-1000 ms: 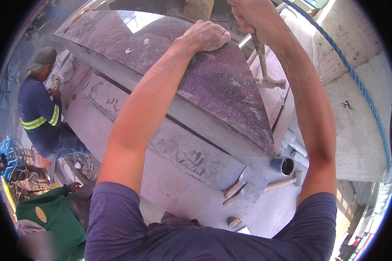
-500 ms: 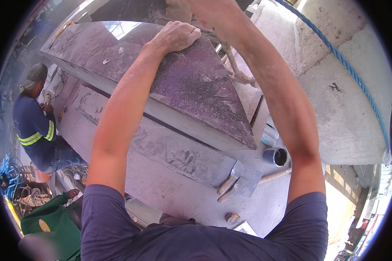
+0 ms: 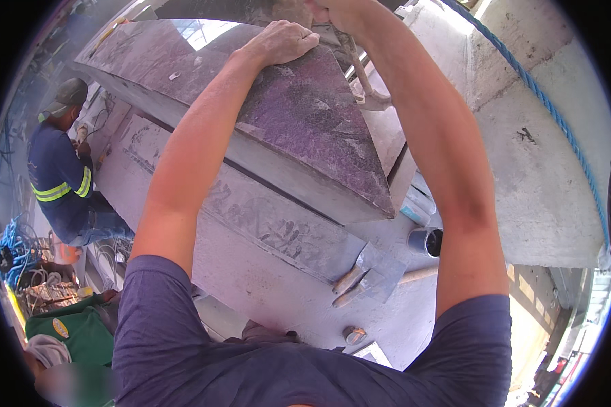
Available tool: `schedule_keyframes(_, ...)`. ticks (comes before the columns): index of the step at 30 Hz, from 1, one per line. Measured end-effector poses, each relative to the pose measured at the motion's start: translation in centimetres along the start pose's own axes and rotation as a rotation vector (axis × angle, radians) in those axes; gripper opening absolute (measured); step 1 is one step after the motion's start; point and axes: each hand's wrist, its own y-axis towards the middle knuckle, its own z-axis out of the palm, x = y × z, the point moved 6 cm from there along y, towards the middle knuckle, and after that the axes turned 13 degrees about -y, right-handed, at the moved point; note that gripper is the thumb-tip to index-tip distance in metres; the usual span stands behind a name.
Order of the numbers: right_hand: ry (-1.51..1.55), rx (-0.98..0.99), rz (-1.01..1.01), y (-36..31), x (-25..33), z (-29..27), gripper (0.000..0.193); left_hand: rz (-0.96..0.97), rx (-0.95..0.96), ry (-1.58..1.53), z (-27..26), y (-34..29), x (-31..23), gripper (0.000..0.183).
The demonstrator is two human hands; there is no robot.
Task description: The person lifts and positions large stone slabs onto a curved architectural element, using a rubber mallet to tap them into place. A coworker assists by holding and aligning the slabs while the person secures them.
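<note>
A large block (image 3: 305,129) with a dark, dusty polished stone top and pale grey sides lies in front of me. Resting on that top near its far edge, my left hand (image 3: 283,43) is closed, its fingers curled; what lies under them, if anything, is hidden. My right hand (image 3: 336,12) reaches past the block's far right edge and is partly cut off by the upper rim of the picture, so its grip does not show. Just below it hangs a dusty bent bar or thick cord (image 3: 361,74), and I cannot tell whether the hand touches it.
Two flat-bladed trowels (image 3: 352,279) with wooden handles lie on the grey work surface (image 3: 271,298), near a dark can (image 3: 424,241) and a pale blue tube (image 3: 416,209). A blue rope (image 3: 546,105) crosses at right. Co-workers in navy (image 3: 58,163) and green (image 3: 71,332) are at left.
The view has shifted a little, so the block and tools sit higher in it. My left hand stays closed on the block's top; my right hand remains at the upper rim.
</note>
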Motion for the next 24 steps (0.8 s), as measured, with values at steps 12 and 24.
schedule_keyframes(12,0.049,-0.128,0.022,3.5,-2.8,-1.2,0.03,0.056,-0.024,-0.029,0.8,0.4,-0.9,0.045)
schedule_keyframes(24,-0.013,-0.044,0.114,-1.8,-1.2,0.0,0.039,0.006,0.07,0.108,-0.1,-0.5,0.7,0.049)
